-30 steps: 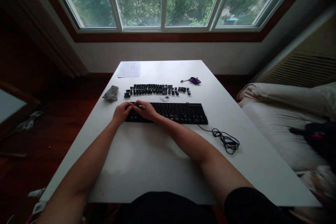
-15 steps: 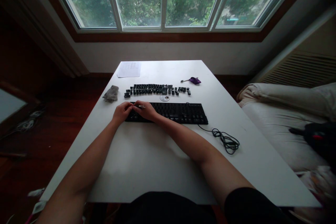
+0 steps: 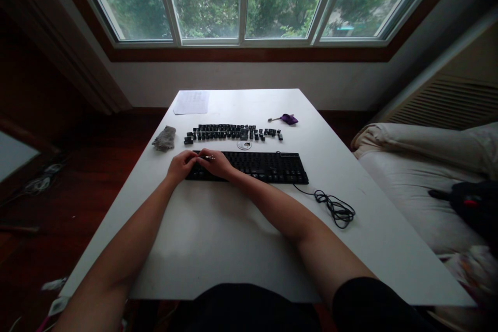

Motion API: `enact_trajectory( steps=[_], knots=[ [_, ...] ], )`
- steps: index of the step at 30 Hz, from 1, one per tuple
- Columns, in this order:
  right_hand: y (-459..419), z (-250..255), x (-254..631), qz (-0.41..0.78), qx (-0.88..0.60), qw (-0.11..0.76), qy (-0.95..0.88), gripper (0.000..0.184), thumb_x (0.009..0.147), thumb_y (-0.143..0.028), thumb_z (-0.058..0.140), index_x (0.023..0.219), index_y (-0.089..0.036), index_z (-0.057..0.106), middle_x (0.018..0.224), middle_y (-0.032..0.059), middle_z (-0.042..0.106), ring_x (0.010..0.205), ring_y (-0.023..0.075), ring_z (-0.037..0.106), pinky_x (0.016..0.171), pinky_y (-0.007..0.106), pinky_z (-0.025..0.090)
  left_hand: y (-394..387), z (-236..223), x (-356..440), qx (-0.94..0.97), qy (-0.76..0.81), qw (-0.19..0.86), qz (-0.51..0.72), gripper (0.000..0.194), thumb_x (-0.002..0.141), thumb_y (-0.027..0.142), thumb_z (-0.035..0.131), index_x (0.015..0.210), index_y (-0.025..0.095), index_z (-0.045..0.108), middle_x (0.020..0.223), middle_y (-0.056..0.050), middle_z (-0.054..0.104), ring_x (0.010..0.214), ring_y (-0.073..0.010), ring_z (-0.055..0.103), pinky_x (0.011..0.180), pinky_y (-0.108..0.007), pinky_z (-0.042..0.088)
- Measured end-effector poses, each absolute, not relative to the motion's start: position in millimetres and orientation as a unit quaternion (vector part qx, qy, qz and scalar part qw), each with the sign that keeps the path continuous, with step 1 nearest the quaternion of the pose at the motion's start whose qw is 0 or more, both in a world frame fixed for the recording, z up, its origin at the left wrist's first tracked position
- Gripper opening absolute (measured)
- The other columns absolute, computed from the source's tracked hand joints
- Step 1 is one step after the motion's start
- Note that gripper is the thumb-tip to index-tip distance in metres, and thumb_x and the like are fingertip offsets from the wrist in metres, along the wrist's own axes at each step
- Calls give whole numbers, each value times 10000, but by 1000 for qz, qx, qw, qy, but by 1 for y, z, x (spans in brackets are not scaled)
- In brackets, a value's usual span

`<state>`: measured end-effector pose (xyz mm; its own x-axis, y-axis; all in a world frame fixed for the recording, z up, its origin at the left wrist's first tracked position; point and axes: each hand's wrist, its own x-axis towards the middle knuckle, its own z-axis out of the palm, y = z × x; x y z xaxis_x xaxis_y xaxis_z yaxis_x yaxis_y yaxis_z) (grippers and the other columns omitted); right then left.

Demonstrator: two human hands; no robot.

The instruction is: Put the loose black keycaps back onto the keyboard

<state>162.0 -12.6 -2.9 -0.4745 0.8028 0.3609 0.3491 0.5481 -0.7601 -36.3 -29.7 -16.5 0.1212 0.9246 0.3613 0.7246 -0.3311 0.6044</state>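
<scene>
The left hand (image 3: 182, 166) and the right hand (image 3: 215, 164) were positioned together at the left end of the black keyboard (image 3: 272, 167), with their fingertips meeting. The right hand's fingers were curled around a small shiny implement (image 3: 210, 157), which protruded at the knuckles. The left hand's fingers were bent; whether they gripped anything could not be determined, as the fingertips were obscured.

The keyboard lay flat beneath and to the right of both hands, its long side running left to right; the hands covered part of its left end. Its cable (image 3: 336, 208) was bunched to the right of the right forearm.

Just beyond the keyboard were a round dish (image 3: 244, 146) and rows of loose black keycaps (image 3: 220, 135). A grey cloth (image 3: 164, 139) lay beyond the left hand, to its left. Farther out, a purple item (image 3: 289, 119) and a paper sheet (image 3: 192, 102) rested on the white table (image 3: 218, 238).
</scene>
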Motion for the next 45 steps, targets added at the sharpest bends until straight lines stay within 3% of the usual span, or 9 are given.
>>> enact_trajectory(
  steps=[45],
  knots=[
    [-11,-7,160,302,-355,381,-799,253,905,-435,597,987,-220,702,868,9,721,775,151,618,734,239,417,-29,-16,-38,751,554,129,334,266,889,409,551,986,204,691,939,-47,701,861,-209,624,746,-309,470]
  ],
)
